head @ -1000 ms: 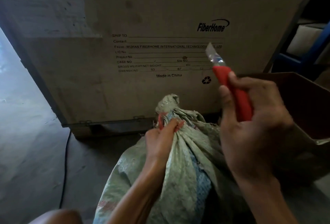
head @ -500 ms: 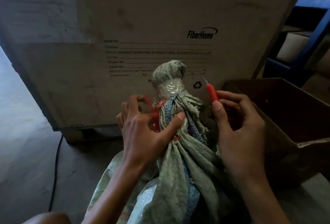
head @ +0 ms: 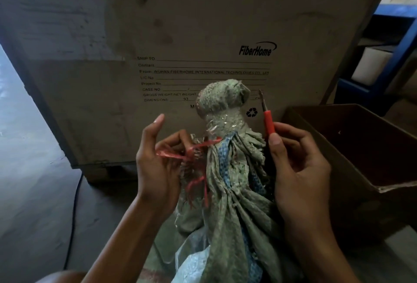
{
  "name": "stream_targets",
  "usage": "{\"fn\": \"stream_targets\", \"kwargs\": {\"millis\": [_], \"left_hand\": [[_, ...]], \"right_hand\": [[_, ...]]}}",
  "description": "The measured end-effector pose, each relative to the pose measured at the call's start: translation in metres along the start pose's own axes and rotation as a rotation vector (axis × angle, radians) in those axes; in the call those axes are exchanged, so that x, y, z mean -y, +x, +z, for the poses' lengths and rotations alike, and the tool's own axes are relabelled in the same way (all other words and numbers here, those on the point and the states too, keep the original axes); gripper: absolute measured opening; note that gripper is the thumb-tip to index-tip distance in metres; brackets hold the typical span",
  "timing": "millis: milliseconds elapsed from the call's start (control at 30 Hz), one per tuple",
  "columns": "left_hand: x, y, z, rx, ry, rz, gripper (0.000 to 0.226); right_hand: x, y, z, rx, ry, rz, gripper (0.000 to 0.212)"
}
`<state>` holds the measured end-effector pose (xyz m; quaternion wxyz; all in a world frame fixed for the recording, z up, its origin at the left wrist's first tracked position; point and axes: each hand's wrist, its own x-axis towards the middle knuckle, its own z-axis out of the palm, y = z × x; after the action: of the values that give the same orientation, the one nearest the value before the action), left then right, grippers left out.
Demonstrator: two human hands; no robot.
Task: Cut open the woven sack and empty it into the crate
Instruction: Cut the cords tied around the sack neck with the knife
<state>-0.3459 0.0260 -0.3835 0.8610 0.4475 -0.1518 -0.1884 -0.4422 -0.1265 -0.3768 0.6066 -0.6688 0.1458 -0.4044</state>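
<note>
A grey-green woven sack (head: 228, 203) stands upright between my arms, its bunched neck (head: 222, 102) wrapped in clear tape and tied with red plastic string (head: 196, 149). My left hand (head: 158, 165) pinches the loose string ends just left of the neck, index finger raised. My right hand (head: 297, 169) grips a red-handled utility knife (head: 268, 120), blade pointing up, right beside the taped neck. An open brown cardboard crate (head: 361, 147) sits directly to the right of the sack.
A large FiberHome shipping carton (head: 180, 34) stands close behind the sack. A black cable (head: 74, 215) runs along the grey floor at left. Blue shelving (head: 388, 52) with a white box is at the far right.
The sack neck has been lifted higher. My left hand went from gripping the neck to pinching the red string. My right hand lowered the knife to beside the neck.
</note>
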Motion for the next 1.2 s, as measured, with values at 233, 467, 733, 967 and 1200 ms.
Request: {"fn": "stream_targets", "kwargs": {"millis": [233, 467, 733, 967, 1200], "left_hand": [[-0.005, 0.006, -0.019, 0.042, 0.189, -0.151, 0.065], [-0.006, 0.004, -0.018, -0.069, 0.325, -0.114, 0.044], [-0.001, 0.006, -0.019, -0.027, 0.245, -0.155, 0.040], [0.003, 0.006, -0.018, 0.145, 0.533, -0.109, 0.045], [-0.009, 0.011, -0.024, 0.264, 0.840, -0.071, 0.069]], "right_hand": [[-0.003, -0.005, 0.007, 0.041, -0.030, -0.017, 0.014], [-0.004, -0.011, 0.018, 0.098, -0.174, -0.124, 0.016], [-0.007, -0.006, 0.015, 0.346, -0.333, -0.047, 0.097], [-0.010, -0.003, 0.007, 0.350, -0.185, 0.021, 0.071], [-0.012, 0.016, -0.009, 0.252, -0.337, -0.122, 0.060]]}}
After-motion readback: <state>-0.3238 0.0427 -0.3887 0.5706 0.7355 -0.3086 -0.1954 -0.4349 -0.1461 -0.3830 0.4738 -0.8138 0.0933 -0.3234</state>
